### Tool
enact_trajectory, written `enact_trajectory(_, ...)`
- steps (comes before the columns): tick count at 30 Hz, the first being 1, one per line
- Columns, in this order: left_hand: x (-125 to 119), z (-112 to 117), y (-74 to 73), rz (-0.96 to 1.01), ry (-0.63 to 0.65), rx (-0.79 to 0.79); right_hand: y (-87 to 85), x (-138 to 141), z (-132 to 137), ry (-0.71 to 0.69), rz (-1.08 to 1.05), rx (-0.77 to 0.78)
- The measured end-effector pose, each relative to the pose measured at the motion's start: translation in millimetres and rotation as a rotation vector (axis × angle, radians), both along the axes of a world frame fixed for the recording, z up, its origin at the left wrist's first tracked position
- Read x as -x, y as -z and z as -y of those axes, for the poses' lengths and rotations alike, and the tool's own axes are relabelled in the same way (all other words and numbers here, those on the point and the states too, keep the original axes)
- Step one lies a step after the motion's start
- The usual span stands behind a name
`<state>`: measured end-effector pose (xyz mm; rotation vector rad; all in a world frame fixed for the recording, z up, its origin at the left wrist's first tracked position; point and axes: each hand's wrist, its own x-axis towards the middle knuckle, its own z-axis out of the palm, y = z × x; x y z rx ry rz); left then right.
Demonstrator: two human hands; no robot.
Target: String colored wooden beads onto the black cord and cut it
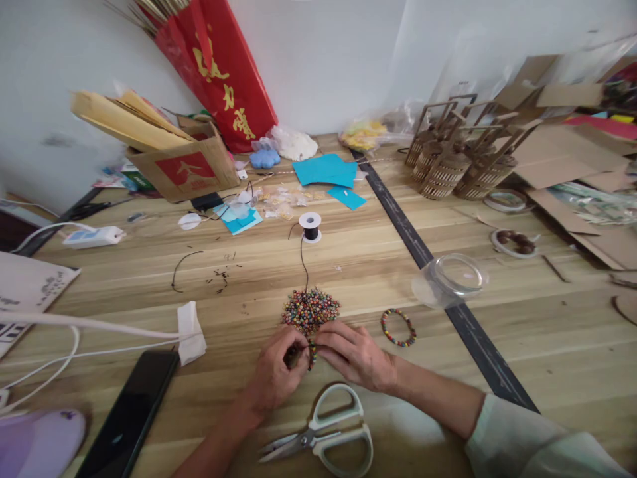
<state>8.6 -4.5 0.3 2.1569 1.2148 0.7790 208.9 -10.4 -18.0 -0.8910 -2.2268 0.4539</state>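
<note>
My left hand (pixel 281 365) is closed in a pinch at the front edge of a pile of small multicoloured beads (pixel 311 309). A short string of beads (pixel 312 358) hangs between my hands. My right hand (pixel 354 355) meets it from the other side, fingers bent together at the beads; its thumb tip is hidden. Black cord runs from a white spool (pixel 311 228) down to the pile. Right of my hands lies a round beaded bracelet (pixel 399 327). White-handled scissors (pixel 326 435) rest just in front of me, blades pointing left.
A black phone (pixel 132 415) and white cables lie at left. A clear round container (pixel 455 275) stands right of centre. Farther back are blue cards (pixel 326 170), a cardboard box (pixel 184 166), a red bag (pixel 219 73) and woven bamboo lanterns (pixel 442 166).
</note>
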Motion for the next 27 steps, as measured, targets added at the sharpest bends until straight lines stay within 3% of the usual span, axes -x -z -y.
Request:
enact_trajectory(10,-2.1,-0.9,-3.9,0.019,0.062,-0.045,1.9,-3.0,-6.0,-0.126,0.028,0.118)
enact_trajectory(27,-1.4,-1.7,-1.0,-0.04,0.122,-0.043,2.0,0.4,-6.3,-0.11,-0.025,0.136)
